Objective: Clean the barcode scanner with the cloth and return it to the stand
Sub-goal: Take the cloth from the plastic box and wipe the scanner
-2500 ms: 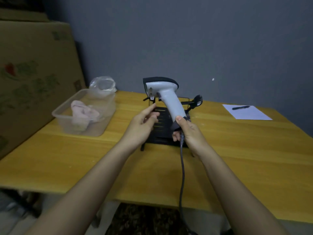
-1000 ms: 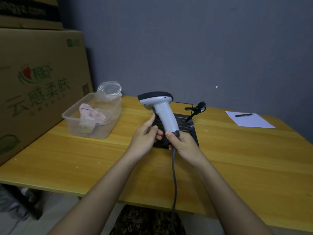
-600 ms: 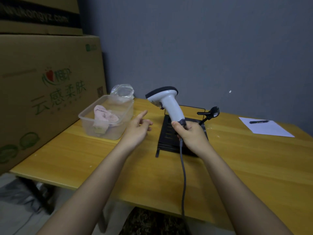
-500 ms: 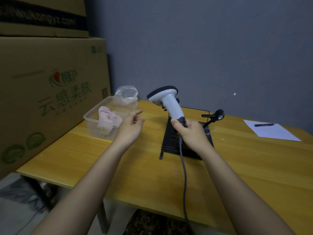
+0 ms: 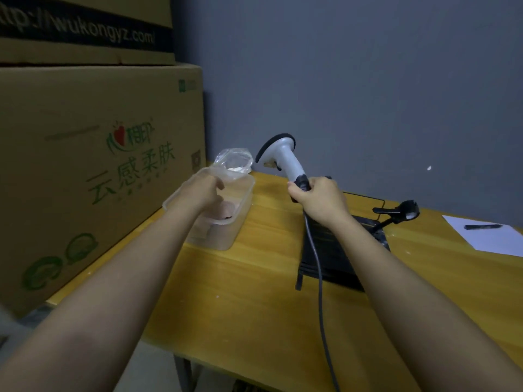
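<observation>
While gripping the handle of the barcode scanner (image 5: 285, 159) in the clenched right hand (image 5: 318, 198), holding it upright above the yellow table (image 5: 254, 292), grey cable (image 5: 319, 278) trailing down over the black stand (image 5: 334, 250). Reaching with the left hand (image 5: 198, 190), fingers loosely curled and empty, over the clear tub (image 5: 226, 210), hovering above the pink cloth (image 5: 226, 212) inside. Beyond, lying by the wall, a crumpled plastic bag (image 5: 235, 162).
</observation>
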Motion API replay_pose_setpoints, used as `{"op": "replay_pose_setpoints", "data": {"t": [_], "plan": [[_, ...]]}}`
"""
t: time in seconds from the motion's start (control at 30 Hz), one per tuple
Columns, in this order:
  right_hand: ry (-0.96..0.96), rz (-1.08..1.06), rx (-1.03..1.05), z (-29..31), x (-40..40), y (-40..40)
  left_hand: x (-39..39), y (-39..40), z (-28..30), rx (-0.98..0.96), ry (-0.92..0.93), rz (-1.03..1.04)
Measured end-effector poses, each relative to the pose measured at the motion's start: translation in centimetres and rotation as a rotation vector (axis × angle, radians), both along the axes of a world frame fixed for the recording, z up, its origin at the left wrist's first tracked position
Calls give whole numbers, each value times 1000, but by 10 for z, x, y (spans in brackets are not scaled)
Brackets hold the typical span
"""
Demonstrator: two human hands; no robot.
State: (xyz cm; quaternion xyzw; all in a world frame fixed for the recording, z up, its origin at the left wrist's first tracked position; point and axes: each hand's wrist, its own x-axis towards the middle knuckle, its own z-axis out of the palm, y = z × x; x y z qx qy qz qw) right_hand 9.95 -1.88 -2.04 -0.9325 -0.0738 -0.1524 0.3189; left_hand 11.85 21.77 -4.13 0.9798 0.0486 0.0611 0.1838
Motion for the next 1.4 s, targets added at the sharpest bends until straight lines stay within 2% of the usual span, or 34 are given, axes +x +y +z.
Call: {"op": "replay_pose_setpoints", "data": {"t": [0.1, 0.17, 0.27, 0.4, 0.47, 0.63, 0.73, 0.83, 0.9, 1.0, 1.1, 1.23, 1.33, 1.4], "plan": [[12, -41, -90, -7, 9, 7, 25, 9, -13, 13, 168, 6], [14, -54, -127, -14, 12, 8, 32, 7, -17, 116, 289, -43], [3, -38, -129, -22, 16, 5, 36, 4, -16, 242, 242, -49], [-6, -27, -110, -27, 19, 2, 38, 5, -10, 286, 36, 18], [-5, -36, -96, -29, 17, 1, 32, 4, -3, 242, -156, 29], [14, -44, -59, -19, 5, -6, -4, -5, 41, -21, -628, 25], [-22, -33, -51, -4, -14, -15, -34, -24, 79, -191, -790, -96], [-69, -18, -22, 12, -39, -31, -66, -46, 111, -345, -861, -202], [-87, 4, -6, 22, -59, -45, -82, -61, 123, -461, -860, -274], [-90, 49, 47, 28, -85, -68, -99, -82, 124, -500, -815, -329], [-69, 66, 88, 25, -106, -90, -112, -102, 108, -510, -772, -353], [-28, 36, 17, 8, -127, -111, -125, -123, 78, -565, -693, -403], [-2, 29, -29, -8, -138, -119, -127, -132, 49, -479, -616, -448], [23, 24, -92, -16, -145, -119, -125, -135, 29, -355, -574, -397]]}}
